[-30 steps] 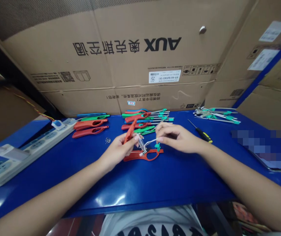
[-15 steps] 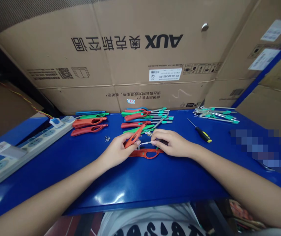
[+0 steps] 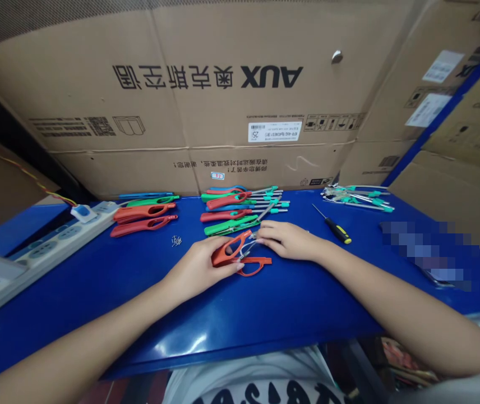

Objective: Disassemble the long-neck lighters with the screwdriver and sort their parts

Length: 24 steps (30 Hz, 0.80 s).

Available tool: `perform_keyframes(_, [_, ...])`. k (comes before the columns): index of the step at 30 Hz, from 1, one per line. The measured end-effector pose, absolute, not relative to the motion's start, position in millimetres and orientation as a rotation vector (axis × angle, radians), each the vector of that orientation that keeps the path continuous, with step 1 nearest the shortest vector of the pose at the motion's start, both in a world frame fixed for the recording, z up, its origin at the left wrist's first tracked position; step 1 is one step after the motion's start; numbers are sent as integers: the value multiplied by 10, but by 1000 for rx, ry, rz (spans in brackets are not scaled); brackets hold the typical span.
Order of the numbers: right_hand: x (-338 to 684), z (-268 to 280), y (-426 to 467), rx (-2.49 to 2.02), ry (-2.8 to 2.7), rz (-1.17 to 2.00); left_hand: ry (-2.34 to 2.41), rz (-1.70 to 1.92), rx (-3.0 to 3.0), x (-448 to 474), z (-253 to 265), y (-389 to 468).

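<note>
Evidently both hands meet over the middle of the blue table [image 3: 290, 314] in the head view, the left one gripping and the right one working close beside it. The left hand [image 3: 195, 264] holds an orange shell [image 3: 223, 255] tilted, its ring end raised toward the right; the fingers curl behind the shell and the thumb lies along its near side, so that the piece is pinched between them. Thin pale wires [image 3: 247, 246] run from by the left thumb toward the right hand [image 3: 288, 240], whose fingertips are drawn together at their far end; whether they pinch the wires is too small to tell. Below the wires a second shell [image 3: 262, 260] lies flat on the table, its ring to the right and its other end hidden by the left hand. Just beyond the hands lies a stack of red, green and blue lighters [image 3: 226, 215], with metal rods and teal clips reaching rightward. To the left, four handles [image 3: 144, 226] in red, orange, green and blue lie beside a power strip [image 3: 61, 242], and a little heap of metal bits [image 3: 176, 241] sits nearer the left hand. On the right a screwdriver [image 3: 338, 230] lies slantwise, near a bundle of rods [image 3: 360, 198]. Behind everything stands cardboard [image 3: 206, 33] with upside-down print.
</note>
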State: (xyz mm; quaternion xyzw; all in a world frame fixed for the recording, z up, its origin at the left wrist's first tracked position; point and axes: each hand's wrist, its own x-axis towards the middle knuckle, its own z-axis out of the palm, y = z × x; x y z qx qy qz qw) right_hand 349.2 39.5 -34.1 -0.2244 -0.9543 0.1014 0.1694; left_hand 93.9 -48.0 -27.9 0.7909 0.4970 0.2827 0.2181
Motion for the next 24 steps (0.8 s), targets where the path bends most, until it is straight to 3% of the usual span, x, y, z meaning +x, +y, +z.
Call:
perform_keyframes(11, [3745, -248, 589, -1012, -2647, 43, 1379, 828, 2321, 910, -227, -504])
perform_keyframes(24, [3492, -432, 455, -916, -2768, -196, 1186, 511, 2426, 837, -316, -453])
